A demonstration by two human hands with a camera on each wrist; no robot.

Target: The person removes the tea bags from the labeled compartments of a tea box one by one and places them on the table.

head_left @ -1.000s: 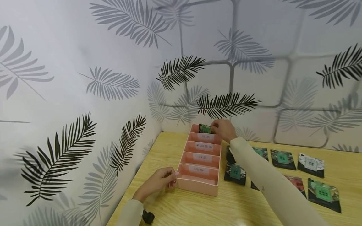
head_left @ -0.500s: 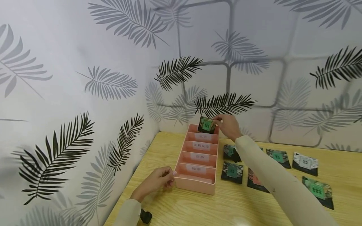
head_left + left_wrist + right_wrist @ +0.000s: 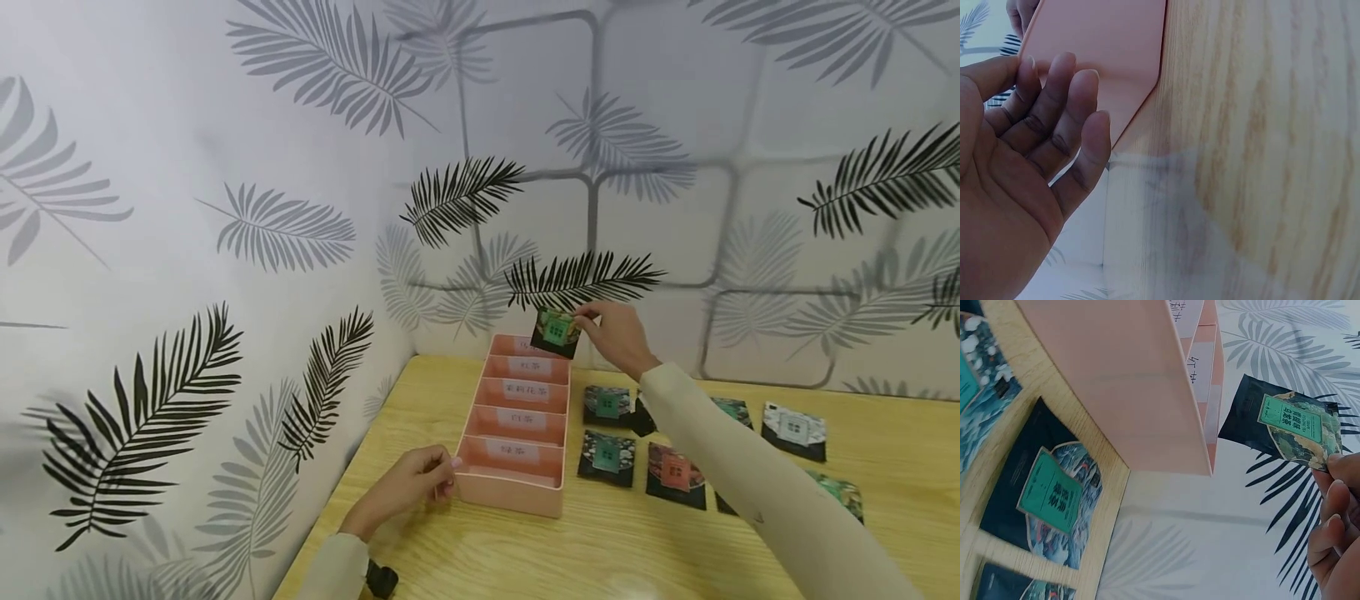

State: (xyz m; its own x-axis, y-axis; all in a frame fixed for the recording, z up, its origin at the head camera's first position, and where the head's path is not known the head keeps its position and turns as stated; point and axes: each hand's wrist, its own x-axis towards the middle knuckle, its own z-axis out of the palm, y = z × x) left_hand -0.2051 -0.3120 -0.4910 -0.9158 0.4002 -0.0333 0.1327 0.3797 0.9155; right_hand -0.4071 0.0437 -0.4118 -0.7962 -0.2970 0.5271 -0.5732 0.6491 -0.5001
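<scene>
Between thumb and fingers, my right hand (image 3: 621, 335) pinches one edge of a dark tea sachet (image 3: 555, 333) with a green label. The sachet is raised over the far end of a long pink divided box (image 3: 510, 496), whose compartments carry white paper labels with writing. In the right wrist view, the sachet (image 3: 1291, 422) stands apart from the box wall (image 3: 1110, 381). My left hand (image 3: 411, 482) is at the near left corner of the box. The left wrist view shows its thumb and index finger pinching the rim, other fingers (image 3: 1088, 147) loosely bent beside the wall.
Several more sachets lie on the wooden table (image 3: 480, 554) right of the box, including a red-labelled one (image 3: 675, 475) and a white one (image 3: 795, 429). My right forearm passes over some of them. Leaf-patterned walls (image 3: 300, 225) border the table at the left and back.
My right hand has lifted the sachet up from the far compartment, and the sachet now shows its label fully above the box. The left hand keeps its place at the near corner.
</scene>
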